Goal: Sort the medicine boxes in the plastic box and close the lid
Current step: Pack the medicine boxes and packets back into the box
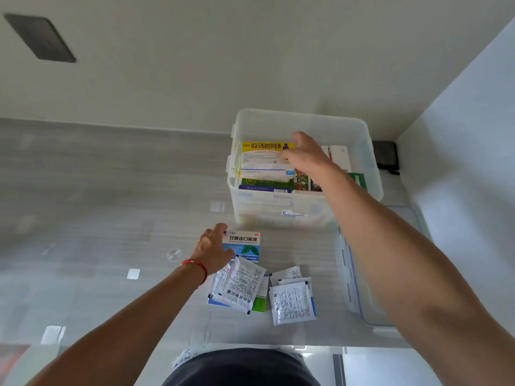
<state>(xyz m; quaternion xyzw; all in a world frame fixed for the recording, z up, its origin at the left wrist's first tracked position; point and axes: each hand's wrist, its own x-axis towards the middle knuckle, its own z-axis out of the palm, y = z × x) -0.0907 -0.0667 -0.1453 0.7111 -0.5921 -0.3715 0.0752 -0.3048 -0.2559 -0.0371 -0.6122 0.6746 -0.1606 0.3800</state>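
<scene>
A clear plastic box point(367, 162) stands on the table with several medicine boxes inside. My right hand point(305, 156) reaches into it and grips the right end of a yellow-topped white medicine box point(263, 157) lying on the stack. My left hand point(213, 250) rests on the left side of a blue-and-white medicine box with green leaves point(245, 245), which lies on the table just in front of the plastic box. The clear lid point(359, 277) lies on the table to the right, partly hidden by my right arm.
White medicine sachets point(291, 300) and a pile of sachets over a green-cornered box point(242, 286) lie near the table's front edge. A dark object point(386, 157) sits in the back right corner by the wall. A wall runs close on the right.
</scene>
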